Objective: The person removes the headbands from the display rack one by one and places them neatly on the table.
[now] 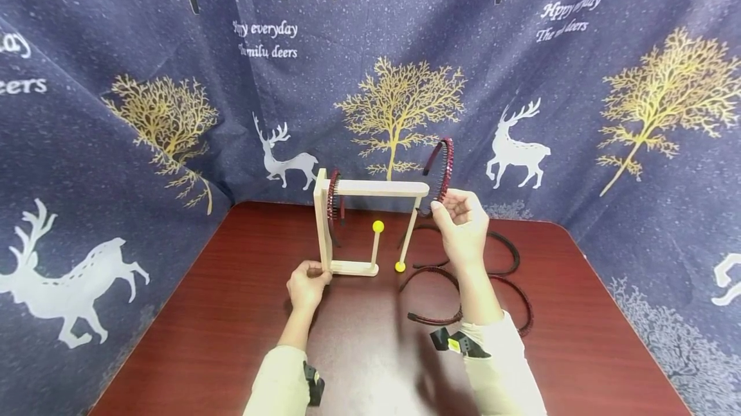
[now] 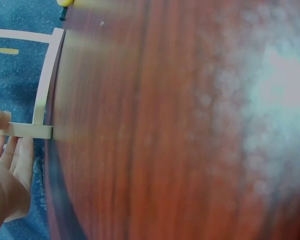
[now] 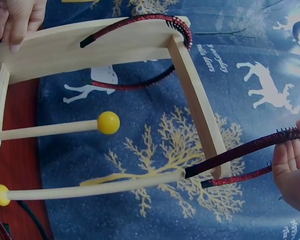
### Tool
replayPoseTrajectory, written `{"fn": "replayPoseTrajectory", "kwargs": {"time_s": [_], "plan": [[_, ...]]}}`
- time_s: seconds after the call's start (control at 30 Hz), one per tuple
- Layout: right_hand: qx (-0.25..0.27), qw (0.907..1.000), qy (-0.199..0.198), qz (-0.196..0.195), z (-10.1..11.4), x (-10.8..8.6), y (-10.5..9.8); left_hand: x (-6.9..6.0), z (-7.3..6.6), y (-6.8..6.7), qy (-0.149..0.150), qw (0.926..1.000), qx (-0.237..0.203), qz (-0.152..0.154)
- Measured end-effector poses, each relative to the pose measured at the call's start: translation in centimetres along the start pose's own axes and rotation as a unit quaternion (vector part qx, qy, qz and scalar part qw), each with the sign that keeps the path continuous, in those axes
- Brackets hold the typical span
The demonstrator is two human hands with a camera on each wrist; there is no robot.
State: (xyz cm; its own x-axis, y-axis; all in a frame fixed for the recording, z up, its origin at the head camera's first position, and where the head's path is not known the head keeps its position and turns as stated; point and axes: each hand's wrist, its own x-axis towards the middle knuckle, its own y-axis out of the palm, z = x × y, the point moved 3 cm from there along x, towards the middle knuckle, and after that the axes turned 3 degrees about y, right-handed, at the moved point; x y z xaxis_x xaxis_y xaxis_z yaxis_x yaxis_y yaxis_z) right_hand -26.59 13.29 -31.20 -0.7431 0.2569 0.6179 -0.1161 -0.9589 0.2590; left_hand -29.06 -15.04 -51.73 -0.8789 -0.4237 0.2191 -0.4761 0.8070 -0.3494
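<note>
A pale wooden stand (image 1: 379,189) with an upright board, arms and yellow ball-tipped rods stands on the table. My left hand (image 1: 308,285) grips the foot of its board; in the left wrist view, thumb and fingers lie on either side of the wood (image 2: 37,131). My right hand (image 1: 465,229) pinches a dark red, toothed headband (image 1: 448,168) at the free end of the top arm. In the right wrist view, that headband's two tips (image 3: 192,171) reach either side of the arm's end. Another red headband (image 1: 332,200) hangs on the arm against the board.
Several dark and red headbands (image 1: 512,252) lie on the red-brown table (image 1: 231,339), below and around my right forearm. A blue cloth (image 1: 370,36) with deer and gold trees hangs behind the table and at its sides.
</note>
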Motion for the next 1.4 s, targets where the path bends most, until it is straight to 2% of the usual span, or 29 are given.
{"fn": "replayPoseTrajectory", "kwargs": {"time_s": [0.2, 0.53, 0.77, 1.1, 1.4], "plan": [[0.033, 0.9993, -0.016, -0.002, 0.2, -0.2, -1.0, -0.1, -0.1, -0.1, 0.006, 1.0, 0.003, -0.001], [0.035, 0.999, -0.015, -0.022, 0.4, -1.0, -2.5, -0.1, 0.0, 0.2, 0.011, 0.9998, 0.008, -0.015], [0.037, 0.9975, 0.014, -0.059, 0.2, -1.8, -4.0, -0.1, -0.1, 0.2, 0.016, 0.9997, 0.008, -0.013], [0.032, 0.9949, 0.035, -0.089, -0.5, -2.6, -6.6, 0.1, -0.3, 0.1, 0.01, 0.9999, 0.004, -0.013], [0.015, 0.9851, 0.091, -0.146, -1.4, -3.2, -9.5, 0.0, -0.2, 0.2, 0.005, 0.9999, -0.001, -0.016]]}}
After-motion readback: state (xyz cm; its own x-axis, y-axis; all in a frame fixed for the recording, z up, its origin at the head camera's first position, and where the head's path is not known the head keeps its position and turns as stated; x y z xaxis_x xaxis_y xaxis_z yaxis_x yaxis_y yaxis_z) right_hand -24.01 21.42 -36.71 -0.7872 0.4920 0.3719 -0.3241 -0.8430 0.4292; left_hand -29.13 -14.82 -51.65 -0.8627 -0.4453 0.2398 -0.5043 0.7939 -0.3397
